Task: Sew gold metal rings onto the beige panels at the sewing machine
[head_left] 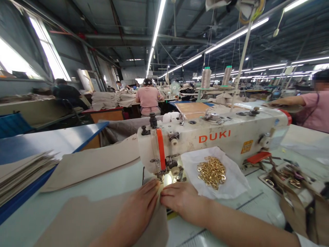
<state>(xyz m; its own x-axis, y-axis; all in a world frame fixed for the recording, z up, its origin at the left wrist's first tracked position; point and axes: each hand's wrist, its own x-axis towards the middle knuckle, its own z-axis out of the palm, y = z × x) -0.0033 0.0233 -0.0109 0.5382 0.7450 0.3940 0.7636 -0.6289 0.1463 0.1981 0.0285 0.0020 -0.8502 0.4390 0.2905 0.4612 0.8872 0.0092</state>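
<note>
A beige fabric panel [84, 216] lies on the machine bed, its edge running under the presser foot of a white sewing machine [190, 140]. My left hand [140, 207] rests on the panel, fingers stretched out flat towards the needle. Right of it, my right hand [180, 197] has bent fingers closed on the panel's edge just in front of the foot. The fingertips of both hands almost meet, and the right thumb is hidden. Beside the needle area, a pile of gold-coloured metal rings or hooks [212, 172] sits on a white cloth [191, 164].
Another long beige panel [95, 164] lies behind my left hand. Stacked panels [25, 171] stand at the left on a blue-edged table [79, 137]. A tray with straps [295, 181] is at the right. Thread cones [206, 78] rise behind the machine. Co-workers [148, 96] sit farther back.
</note>
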